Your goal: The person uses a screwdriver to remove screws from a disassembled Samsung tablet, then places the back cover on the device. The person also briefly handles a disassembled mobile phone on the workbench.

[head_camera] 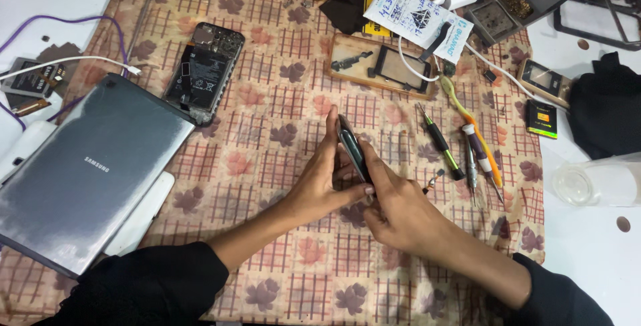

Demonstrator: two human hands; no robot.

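1. A slim dark phone [352, 149] stands on edge above the middle of the patterned cloth [280, 99], tilted, held between both hands.
2. The left hand [322, 182] is closed on it, fingers up its left face and thumb at its lower end.
3. The right hand [397, 209] pinches its lower right edge, fingers curled tight.
4. Just to the right lie screwdrivers [467, 155] and a yellow toothbrush [467, 115], near the right hand.
5. Above, a shallow tray [380, 65] holds small parts.
6. An opened phone [203, 72] lies up left, well apart; a grey tablet [90, 172] overhangs the cloth's left edge.
7. Bare cloth lies between the tablet and the hands, and below the forearms toward the near edge.
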